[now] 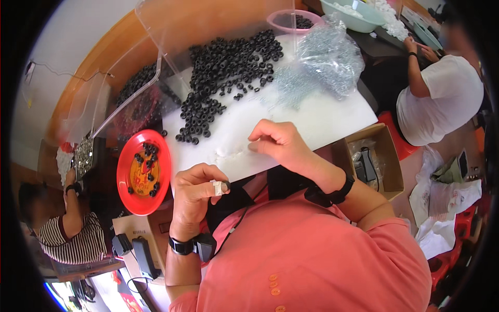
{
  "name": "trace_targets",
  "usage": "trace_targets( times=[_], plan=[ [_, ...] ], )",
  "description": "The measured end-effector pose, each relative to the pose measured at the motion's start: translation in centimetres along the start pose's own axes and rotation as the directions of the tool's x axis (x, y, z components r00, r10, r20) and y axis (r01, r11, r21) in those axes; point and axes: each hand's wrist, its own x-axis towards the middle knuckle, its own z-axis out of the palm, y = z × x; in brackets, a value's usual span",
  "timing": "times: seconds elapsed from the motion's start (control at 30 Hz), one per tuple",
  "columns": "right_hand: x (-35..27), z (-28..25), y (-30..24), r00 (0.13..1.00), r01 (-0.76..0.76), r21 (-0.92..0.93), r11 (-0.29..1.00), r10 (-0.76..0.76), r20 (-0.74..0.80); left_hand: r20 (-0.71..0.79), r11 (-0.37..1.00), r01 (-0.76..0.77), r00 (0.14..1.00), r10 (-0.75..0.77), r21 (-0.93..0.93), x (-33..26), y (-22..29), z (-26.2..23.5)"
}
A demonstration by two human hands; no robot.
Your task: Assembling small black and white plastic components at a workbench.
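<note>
My left hand (191, 195) is closed at the near edge of the white table (228, 125). Its thumb and fingertips pinch a small dark part (226, 185), much like the black ring-shaped parts on the table. Something white, possibly tape, is around the thumb tip. Above the tabletop, my right hand (280, 144) has its thumb and fingers drawn together; whatever they hold is too small to make out. Beyond both hands spreads a pile of black ring-shaped parts (218, 73). A clear bag of thin, shiny pieces (332, 57) lies at the far right of the tabletop.
A red plate (122, 177) with several black parts is at the left. Behind it stands a clear plastic bin (156, 73). A cardboard box (392, 179) is at my right. A pink basin (273, 20) stands at the back. Co-workers sit left (73, 244) and right (442, 99).
</note>
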Motion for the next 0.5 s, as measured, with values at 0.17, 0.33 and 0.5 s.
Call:
trace_targets(
  times=[0.17,0.33,0.5],
  plan=[
    [-1.0,0.5,-2.6,0.979,0.144,0.028,0.989,-0.147,0.143,-0.056,0.994,0.065,0.996,-0.07,-0.084,1.0,-0.8,1.9],
    [-0.9,1.2,-1.9,0.862,0.505,-0.134,0.853,-0.491,0.122,-0.026,0.986,0.092,0.995,-0.097,-0.138,2.1,-0.8,2.4],
    [-1.4,1.7,-2.5,0.908,0.399,-0.15,0.905,-0.368,0.199,-0.002,0.978,0.063,0.998,-0.064,-0.201,2.0,-1.4,1.9]
  ],
)
